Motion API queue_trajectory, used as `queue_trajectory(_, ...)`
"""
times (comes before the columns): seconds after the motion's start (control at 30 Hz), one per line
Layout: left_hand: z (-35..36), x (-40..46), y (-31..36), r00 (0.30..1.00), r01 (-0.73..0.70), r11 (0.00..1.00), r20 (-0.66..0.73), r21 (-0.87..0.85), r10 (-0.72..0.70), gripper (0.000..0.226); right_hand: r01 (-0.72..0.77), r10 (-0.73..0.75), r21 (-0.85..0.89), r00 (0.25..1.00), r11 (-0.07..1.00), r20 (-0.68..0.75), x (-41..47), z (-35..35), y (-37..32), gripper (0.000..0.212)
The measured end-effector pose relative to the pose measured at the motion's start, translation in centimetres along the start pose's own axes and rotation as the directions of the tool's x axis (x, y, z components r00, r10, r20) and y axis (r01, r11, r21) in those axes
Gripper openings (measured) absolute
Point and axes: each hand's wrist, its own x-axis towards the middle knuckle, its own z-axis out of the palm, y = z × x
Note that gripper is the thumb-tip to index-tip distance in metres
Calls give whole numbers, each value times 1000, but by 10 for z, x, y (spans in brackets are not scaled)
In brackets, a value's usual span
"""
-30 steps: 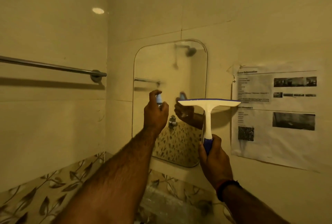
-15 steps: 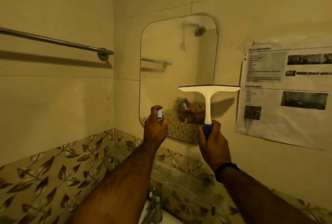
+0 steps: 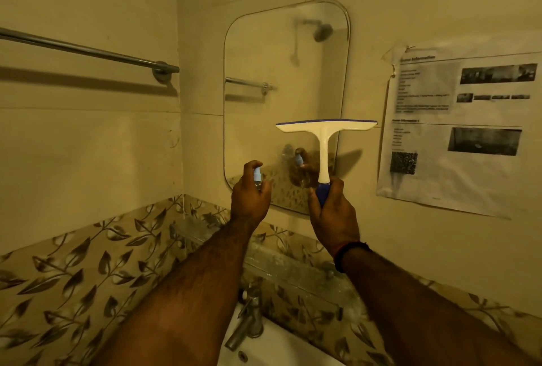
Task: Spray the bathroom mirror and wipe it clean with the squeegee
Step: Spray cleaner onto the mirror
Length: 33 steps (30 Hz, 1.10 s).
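A rounded rectangular mirror (image 3: 272,66) hangs on the tiled wall ahead. My left hand (image 3: 249,197) is closed around a small spray bottle (image 3: 257,175); only its pale blue top shows, close to the mirror's lower left corner. My right hand (image 3: 333,213) grips the blue handle of a white squeegee (image 3: 324,142), held upright with its blade level in front of the mirror's lower right part. Whether the blade touches the glass I cannot tell. The mirror's lower part looks hazy and reflects both hands.
A metal towel bar (image 3: 88,52) runs along the left wall. A printed paper sheet (image 3: 457,131) is taped to the wall right of the mirror. Below are a ledge (image 3: 293,272), a tap (image 3: 249,318) and a white basin (image 3: 278,348).
Both hands have dropped from the mirror's middle to its lower edge, still holding bottle and squeegee. The view has tilted down, bringing the tap and basin into sight.
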Motion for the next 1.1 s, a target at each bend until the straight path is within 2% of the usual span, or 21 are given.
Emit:
queue_trajectory(0.33, -12, -4, -20, 997, 68, 996, -39, 62, -66, 41, 10, -10, 6, 1000, 1000, 5, 1, 4, -2, 44)
queue_trajectory(0.47, -23, -6, -28, 994, 97, 993, -50, 61, -94, 48, 17, -18, 16, 1000, 1000, 23, 0, 11, -3, 44)
queue_trajectory(0.6, -33, 0, -35, 990, 120, 988, -83, 101, -112, 43, 22, -23, 28, 999, 999, 26, -1, 19, -4, 46)
queue_trajectory(0.73, -43, 7, -40, 987, 111, 989, -127, 101, -98, 45, 25, -26, 42, 999, 999, 22, -1, 28, -7, 44)
queue_trajectory(0.93, -55, 13, -50, 983, 143, 980, -133, 136, -125, 45, 34, -37, 87, 999, 996, 38, 0, 42, -13, 43)
queue_trajectory(1.1, -67, 21, -58, 986, 113, 980, -139, 166, -90, 42, 39, -45, 118, 998, 992, 48, 1, 53, -18, 43)
